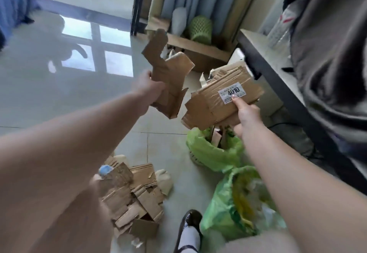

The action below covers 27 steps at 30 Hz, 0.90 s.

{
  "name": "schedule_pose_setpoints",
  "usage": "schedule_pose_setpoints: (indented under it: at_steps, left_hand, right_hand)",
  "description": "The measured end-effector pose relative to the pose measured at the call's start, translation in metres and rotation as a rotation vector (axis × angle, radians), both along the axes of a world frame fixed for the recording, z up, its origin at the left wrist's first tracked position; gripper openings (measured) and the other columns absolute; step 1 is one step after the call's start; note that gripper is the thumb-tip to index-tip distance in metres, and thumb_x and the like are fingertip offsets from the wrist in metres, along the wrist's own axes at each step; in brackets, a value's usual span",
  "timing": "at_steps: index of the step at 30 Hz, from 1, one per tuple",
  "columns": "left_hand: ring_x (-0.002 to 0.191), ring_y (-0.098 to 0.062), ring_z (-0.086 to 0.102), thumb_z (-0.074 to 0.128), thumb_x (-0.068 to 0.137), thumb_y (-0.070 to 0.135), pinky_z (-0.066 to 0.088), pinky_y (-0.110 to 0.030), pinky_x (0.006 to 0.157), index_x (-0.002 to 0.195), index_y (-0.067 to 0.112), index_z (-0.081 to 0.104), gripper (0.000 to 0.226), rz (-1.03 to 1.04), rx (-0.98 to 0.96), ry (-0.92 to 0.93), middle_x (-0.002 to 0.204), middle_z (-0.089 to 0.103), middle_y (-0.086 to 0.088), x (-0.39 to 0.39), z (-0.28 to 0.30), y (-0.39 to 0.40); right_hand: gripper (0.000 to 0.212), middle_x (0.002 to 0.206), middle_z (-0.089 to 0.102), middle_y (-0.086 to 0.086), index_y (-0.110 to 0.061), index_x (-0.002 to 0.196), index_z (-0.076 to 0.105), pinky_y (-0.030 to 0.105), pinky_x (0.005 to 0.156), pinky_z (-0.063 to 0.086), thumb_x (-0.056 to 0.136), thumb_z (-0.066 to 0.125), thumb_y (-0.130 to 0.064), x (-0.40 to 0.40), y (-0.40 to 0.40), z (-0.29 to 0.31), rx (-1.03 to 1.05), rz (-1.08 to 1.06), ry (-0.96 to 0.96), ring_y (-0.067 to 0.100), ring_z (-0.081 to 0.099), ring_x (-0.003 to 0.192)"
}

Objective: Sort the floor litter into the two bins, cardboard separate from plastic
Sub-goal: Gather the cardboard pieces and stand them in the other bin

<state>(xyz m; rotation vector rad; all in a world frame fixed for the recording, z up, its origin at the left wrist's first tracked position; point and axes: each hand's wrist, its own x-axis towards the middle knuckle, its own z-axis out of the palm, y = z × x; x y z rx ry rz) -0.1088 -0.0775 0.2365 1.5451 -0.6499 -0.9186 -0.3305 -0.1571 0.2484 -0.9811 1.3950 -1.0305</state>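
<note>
Currently held: two cardboard pieces, above the bins

Item 1. Torn cardboard (168, 75), ragged and flattened, held upright in the air over the floor tiles. The left hand (148, 85) grips its left edge, fingers clenched around the board.

Item 2. Labelled cardboard (220, 97), a crushed box with a white sticker (232, 93) reading 4010. The right hand (247, 117) grasps its lower right corner, thumb pressed on the sticker, other fingers curled beneath. The piece hangs just above the far bin.

Item 3. Far bin (210, 153), lined with a green bag, directly below the right hand. Brown cardboard strips stand in it, so it is probably the cardboard bin.

Item 4. Near bin (224, 213), also green-bagged, closer to the person. Contents are pale and blurred; judged to be plastic, though I cannot tell for certain.

Item 5. Floor pile (135, 195), many cardboard scraps with a blue-white object (104, 169) at its edge, well left of the bins, unsorted.

Step in hand: carrying cardboard to its bin. Next move calls for lowering both pieces into the far bin and releasing; the wide torn piece may need folding to fit the crowded opening.
</note>
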Motion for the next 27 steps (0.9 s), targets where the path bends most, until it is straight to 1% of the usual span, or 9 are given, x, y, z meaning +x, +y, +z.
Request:
schedule_pose_setpoints:
  at_steps: [3, 6, 10, 12, 14, 18, 23, 25, 27]
  left_hand:
    - [0.097, -0.033, 0.065, 0.051, 0.082, 0.003, 0.057, -0.051, 0.081, 0.109, 0.018, 0.049, 0.031, -0.055, -0.036, -0.005, 0.109, 0.062, -0.013, -0.063, 0.009, -0.033]
    - [0.096, -0.031, 0.065, 0.051, 0.082, 0.004, 0.057, -0.050, 0.080, 0.108, 0.018, 0.050, 0.029, -0.077, -0.063, -0.014, 0.105, 0.062, -0.011, -0.114, 0.005, -0.064]
    - [0.093, -0.027, 0.066, 0.054, 0.079, 0.009, 0.057, -0.047, 0.082, 0.095, 0.025, 0.051, 0.022, -0.099, -0.070, -0.038, 0.097, 0.065, -0.004, -0.155, -0.017, -0.103]
    - [0.092, -0.024, 0.066, 0.055, 0.080, 0.010, 0.057, -0.045, 0.083, 0.095, 0.026, 0.052, 0.022, -0.087, -0.069, -0.063, 0.094, 0.064, -0.001, -0.170, -0.032, -0.122]
    - [0.088, -0.020, 0.066, 0.055, 0.081, 0.011, 0.057, -0.039, 0.081, 0.099, 0.026, 0.054, 0.023, -0.061, -0.076, -0.081, 0.093, 0.065, 0.002, -0.184, -0.048, -0.138]
    - [0.081, -0.014, 0.064, 0.058, 0.083, 0.015, 0.055, -0.031, 0.076, 0.112, 0.021, 0.059, 0.029, -0.089, -0.050, -0.077, 0.091, 0.066, 0.005, -0.211, -0.086, -0.158]
    - [0.097, -0.017, 0.067, 0.063, 0.080, 0.018, 0.055, -0.039, 0.088, 0.119, 0.021, 0.057, 0.040, -0.176, 0.011, 0.023, 0.108, 0.069, 0.001, -0.219, -0.128, -0.164]
    - [0.100, -0.018, 0.068, 0.066, 0.078, 0.024, 0.055, -0.041, 0.090, 0.126, 0.020, 0.055, 0.049, -0.223, 0.009, 0.103, 0.114, 0.069, -0.001, -0.214, -0.139, -0.163]
    - [0.101, -0.017, 0.068, 0.065, 0.081, 0.030, 0.054, -0.040, 0.092, 0.127, 0.018, 0.055, 0.049, -0.252, -0.001, 0.145, 0.115, 0.069, -0.001, -0.208, -0.143, -0.161]
  right_hand:
    - [0.035, 0.110, 0.064, 0.013, -0.014, 0.102, 0.055, 0.056, 0.085, 0.052, 0.075, 0.074, -0.027, -0.055, -0.028, 0.011, -0.049, -0.123, 0.026, 0.034, 0.065, 0.098]
    - [0.054, 0.116, 0.062, 0.014, -0.008, 0.115, 0.054, 0.054, 0.090, 0.051, 0.072, 0.073, -0.037, -0.095, -0.050, 0.005, -0.073, -0.197, 0.158, 0.034, 0.062, 0.103]
    - [0.044, 0.110, 0.062, 0.012, -0.009, 0.106, 0.055, 0.048, 0.090, 0.051, 0.074, 0.070, -0.036, -0.114, -0.060, -0.018, -0.069, -0.225, 0.212, 0.031, 0.062, 0.097]
    - [0.030, 0.103, 0.061, 0.011, -0.008, 0.100, 0.055, 0.036, 0.079, 0.050, 0.081, 0.065, -0.030, -0.118, -0.068, -0.037, -0.095, -0.234, 0.268, 0.026, 0.059, 0.090]
    - [0.022, 0.101, 0.063, 0.011, -0.006, 0.096, 0.058, 0.029, 0.070, 0.042, 0.086, 0.060, -0.025, -0.116, -0.075, -0.055, -0.137, -0.259, 0.321, 0.024, 0.057, 0.085]
    - [0.023, 0.105, 0.066, 0.017, -0.001, 0.099, 0.063, 0.027, 0.073, 0.044, 0.088, 0.059, -0.021, -0.107, -0.089, -0.090, -0.203, -0.287, 0.394, 0.028, 0.062, 0.090]
    - [0.020, 0.102, 0.069, 0.008, -0.009, 0.103, 0.065, 0.021, 0.073, 0.039, 0.090, 0.057, -0.022, -0.090, -0.095, -0.124, -0.214, -0.187, 0.340, 0.023, 0.061, 0.090]
    - [0.024, 0.107, 0.068, 0.004, -0.013, 0.107, 0.065, 0.024, 0.079, 0.042, 0.090, 0.057, -0.028, -0.085, -0.095, -0.138, -0.199, -0.131, 0.352, 0.020, 0.061, 0.096]
    - [0.028, 0.112, 0.067, 0.003, -0.016, 0.113, 0.063, 0.029, 0.087, 0.046, 0.091, 0.055, -0.032, -0.085, -0.096, -0.150, -0.173, -0.054, 0.382, 0.021, 0.061, 0.104]
